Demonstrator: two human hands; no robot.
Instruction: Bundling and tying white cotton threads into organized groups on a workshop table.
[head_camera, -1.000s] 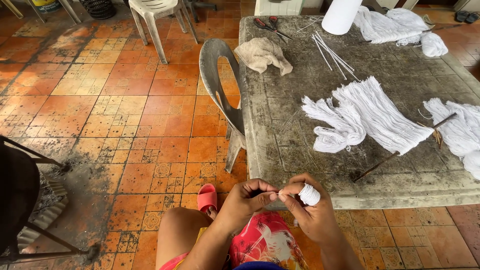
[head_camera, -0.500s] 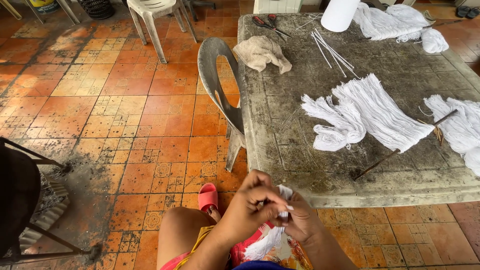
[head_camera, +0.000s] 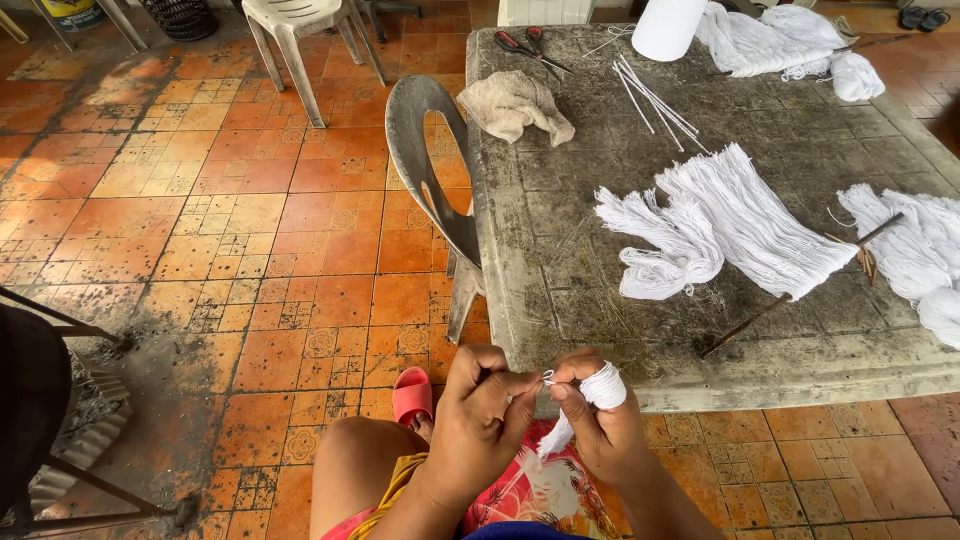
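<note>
Yarn bundles (head_camera: 725, 225) on table (head_camera: 600, 320), chair (head_camera: 430, 180) left, scissors (head_camera: 530, 47) behind cloth (head_camera: 513, 105)

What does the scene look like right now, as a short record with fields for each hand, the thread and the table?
left hand: pinches the end of the white thread near the right hand's fingertips
right hand: white thread wound around a finger, loose strands hanging below
table: worn grey top, just beyond the hands
on the table: thread bundles, thin white sticks, beige cloth, scissors, white roll
beside the table: grey chair on orange floor tiles
</note>
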